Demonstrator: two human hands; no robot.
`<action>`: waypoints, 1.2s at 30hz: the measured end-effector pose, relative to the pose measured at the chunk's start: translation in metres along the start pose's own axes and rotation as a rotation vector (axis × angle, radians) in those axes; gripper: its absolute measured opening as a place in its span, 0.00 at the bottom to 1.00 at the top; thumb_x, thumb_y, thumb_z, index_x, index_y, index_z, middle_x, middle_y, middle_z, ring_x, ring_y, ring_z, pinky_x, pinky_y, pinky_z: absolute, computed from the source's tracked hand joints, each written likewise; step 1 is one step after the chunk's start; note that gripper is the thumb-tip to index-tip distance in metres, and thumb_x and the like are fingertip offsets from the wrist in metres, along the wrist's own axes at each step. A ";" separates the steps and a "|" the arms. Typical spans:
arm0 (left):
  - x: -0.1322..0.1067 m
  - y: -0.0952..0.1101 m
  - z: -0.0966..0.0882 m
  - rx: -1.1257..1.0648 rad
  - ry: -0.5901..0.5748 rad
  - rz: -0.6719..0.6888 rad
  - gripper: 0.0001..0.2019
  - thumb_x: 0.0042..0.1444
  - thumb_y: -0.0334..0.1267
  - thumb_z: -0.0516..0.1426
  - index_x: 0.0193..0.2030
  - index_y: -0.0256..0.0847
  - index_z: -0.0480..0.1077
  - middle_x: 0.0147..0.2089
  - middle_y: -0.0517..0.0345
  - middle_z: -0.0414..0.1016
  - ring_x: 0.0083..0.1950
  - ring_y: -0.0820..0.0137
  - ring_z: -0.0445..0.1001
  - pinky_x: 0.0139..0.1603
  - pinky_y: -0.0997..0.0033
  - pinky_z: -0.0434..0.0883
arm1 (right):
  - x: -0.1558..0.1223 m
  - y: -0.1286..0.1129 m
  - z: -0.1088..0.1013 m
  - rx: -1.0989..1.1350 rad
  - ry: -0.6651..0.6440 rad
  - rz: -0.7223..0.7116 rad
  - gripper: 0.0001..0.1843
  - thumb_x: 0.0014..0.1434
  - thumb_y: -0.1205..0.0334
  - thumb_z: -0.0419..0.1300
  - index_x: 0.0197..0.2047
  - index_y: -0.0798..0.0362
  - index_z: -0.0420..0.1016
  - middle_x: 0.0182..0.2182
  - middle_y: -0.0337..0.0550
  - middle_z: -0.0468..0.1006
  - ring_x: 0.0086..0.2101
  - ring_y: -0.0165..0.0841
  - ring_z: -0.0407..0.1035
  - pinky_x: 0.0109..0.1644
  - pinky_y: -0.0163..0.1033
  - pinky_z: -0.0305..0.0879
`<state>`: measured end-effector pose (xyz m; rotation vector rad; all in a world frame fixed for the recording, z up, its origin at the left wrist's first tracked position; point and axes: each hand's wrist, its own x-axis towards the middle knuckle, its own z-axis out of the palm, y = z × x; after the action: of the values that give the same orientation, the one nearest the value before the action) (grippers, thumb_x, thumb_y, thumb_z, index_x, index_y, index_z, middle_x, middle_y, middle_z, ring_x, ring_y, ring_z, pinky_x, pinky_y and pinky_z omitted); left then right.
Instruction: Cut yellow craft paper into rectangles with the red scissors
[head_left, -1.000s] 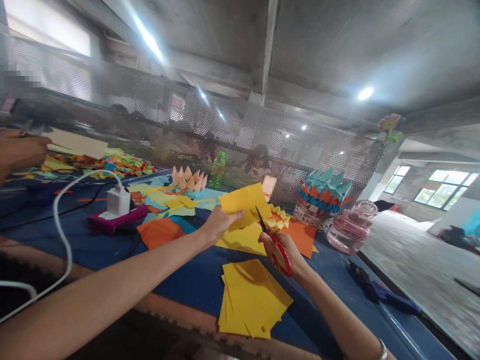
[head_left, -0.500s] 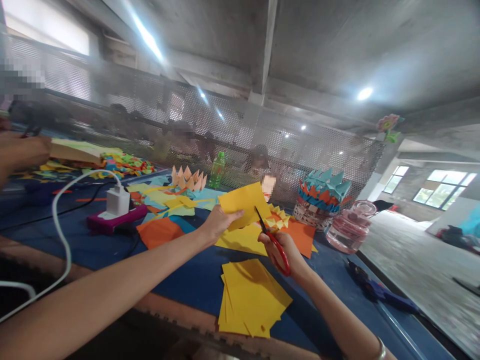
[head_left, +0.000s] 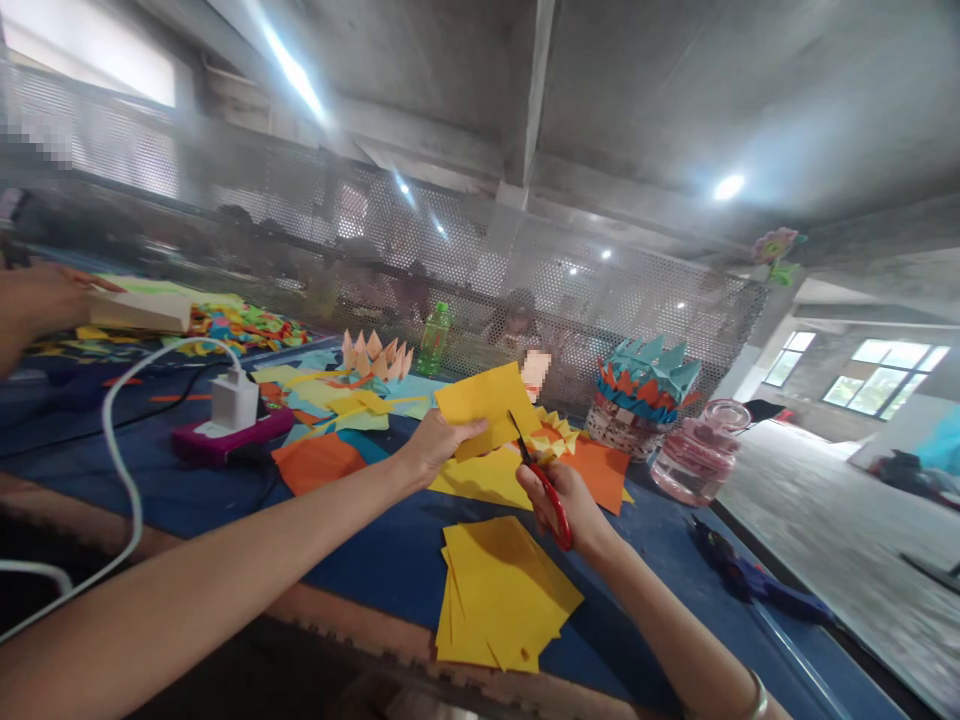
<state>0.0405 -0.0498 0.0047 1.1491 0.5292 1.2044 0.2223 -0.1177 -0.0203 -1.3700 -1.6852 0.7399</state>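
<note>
My left hand (head_left: 442, 445) pinches a yellow sheet of paper (head_left: 484, 395) by its lower left part, thumb on top, holding it above the table. In my right hand (head_left: 566, 500) is a pair of red-handled scissors (head_left: 553, 505), fingers wrapped round the handles. Their dark blades lie against the sheet's right part. Below my hands a fanned stack of yellow paper (head_left: 502, 595) rests at the table's front edge. Another yellow sheet (head_left: 480, 480) and an orange sheet (head_left: 600, 472) lie under and behind my hands, with a yellow zigzag-cut paper piece (head_left: 553, 435) on them.
On the right stand a basket (head_left: 622, 425) with teal and orange paper crowns and a pink glass jar (head_left: 694, 455); a blue glue gun (head_left: 750, 575) lies nearer. Left are a purple power strip (head_left: 232, 435) with a white charger, a green bottle (head_left: 435, 340), and a co-worker's hand (head_left: 37, 305).
The handles of my scissors have drawn slightly closer together. My left hand and the sheet stay nearly still. At far left, the co-worker's hand and pale paper have shifted.
</note>
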 end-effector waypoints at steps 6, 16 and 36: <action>0.000 0.000 0.000 -0.012 0.001 -0.028 0.20 0.37 0.37 0.67 0.40 0.34 0.74 0.41 0.47 0.78 0.33 0.63 0.76 0.36 0.63 0.73 | -0.002 -0.006 0.000 -0.001 -0.032 0.009 0.21 0.55 0.42 0.55 0.26 0.51 0.57 0.12 0.30 0.61 0.12 0.27 0.63 0.14 0.29 0.55; -0.004 0.000 0.003 -0.001 -0.047 -0.024 0.22 0.38 0.38 0.66 0.44 0.36 0.72 0.46 0.47 0.77 0.40 0.61 0.76 0.42 0.61 0.72 | -0.002 -0.014 0.002 -0.033 -0.009 -0.067 0.23 0.57 0.41 0.50 0.23 0.52 0.61 0.12 0.34 0.62 0.14 0.29 0.65 0.18 0.31 0.60; -0.011 0.002 0.007 0.039 -0.103 -0.128 0.21 0.36 0.38 0.68 0.40 0.35 0.75 0.38 0.50 0.79 0.34 0.64 0.76 0.35 0.67 0.71 | -0.003 -0.009 0.003 -0.020 0.022 -0.062 0.24 0.58 0.41 0.49 0.22 0.51 0.59 0.10 0.33 0.61 0.11 0.25 0.58 0.15 0.30 0.52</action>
<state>0.0423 -0.0624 0.0064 1.1853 0.5420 1.0232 0.2155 -0.1231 -0.0145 -1.3292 -1.7142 0.6718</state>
